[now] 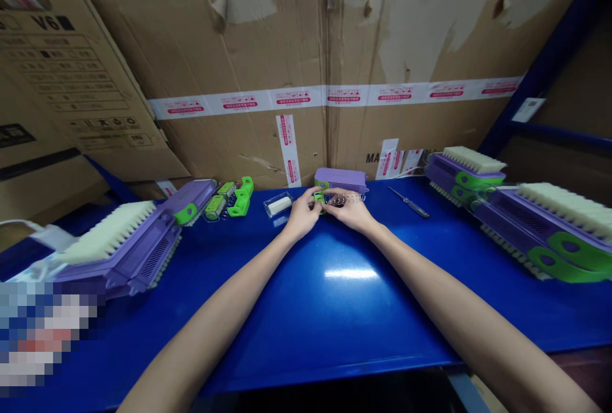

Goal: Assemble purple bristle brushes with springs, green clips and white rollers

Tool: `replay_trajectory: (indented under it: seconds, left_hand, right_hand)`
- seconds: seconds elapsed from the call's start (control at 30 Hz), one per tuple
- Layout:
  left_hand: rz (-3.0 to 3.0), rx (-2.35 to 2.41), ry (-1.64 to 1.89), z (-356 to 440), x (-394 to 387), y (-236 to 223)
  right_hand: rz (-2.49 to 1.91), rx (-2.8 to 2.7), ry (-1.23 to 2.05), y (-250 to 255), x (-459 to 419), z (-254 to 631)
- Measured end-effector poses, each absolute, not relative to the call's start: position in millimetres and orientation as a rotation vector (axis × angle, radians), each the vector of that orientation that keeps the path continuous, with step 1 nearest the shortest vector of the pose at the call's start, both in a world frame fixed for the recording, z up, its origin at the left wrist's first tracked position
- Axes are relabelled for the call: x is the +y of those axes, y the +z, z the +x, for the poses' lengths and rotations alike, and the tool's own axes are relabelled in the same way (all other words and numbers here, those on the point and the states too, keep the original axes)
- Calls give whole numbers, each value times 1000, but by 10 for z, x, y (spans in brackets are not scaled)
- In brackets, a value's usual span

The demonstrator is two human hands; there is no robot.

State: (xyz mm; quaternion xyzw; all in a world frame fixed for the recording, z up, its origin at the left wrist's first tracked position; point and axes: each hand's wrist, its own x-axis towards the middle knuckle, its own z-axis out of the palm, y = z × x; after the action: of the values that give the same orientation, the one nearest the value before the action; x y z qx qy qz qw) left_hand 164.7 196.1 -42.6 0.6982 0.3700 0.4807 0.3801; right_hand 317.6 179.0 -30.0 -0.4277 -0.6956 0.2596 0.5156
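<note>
Near the back of the blue table, my left hand [305,214] and my right hand [351,210] meet around a small green plastic part [319,197]. Fingers of both hands are closed on it, and they hide much of its shape. A row of thin metal coils or wires [345,198] sticks out to the right above my right hand. Right behind the hands lies a purple plastic housing [342,178]. To the left of my left hand is a clear box with a white block [280,204].
Purple-and-green brush units [109,231] are stacked at left, with more brush units [535,222] at right. Loose green parts [242,196] lie back left. A thin metal tool [411,202] lies right of my hands. Cardboard [229,37] walls the back of the blue table [287,324].
</note>
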Motion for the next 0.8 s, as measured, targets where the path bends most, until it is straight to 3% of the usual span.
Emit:
replay_trajectory:
  seconds: [0.8]
  left_hand:
    - [1805, 848, 1131, 1632, 2004, -453]
  right_hand:
    - [-1015, -1987, 361, -248, 1797, 3277]
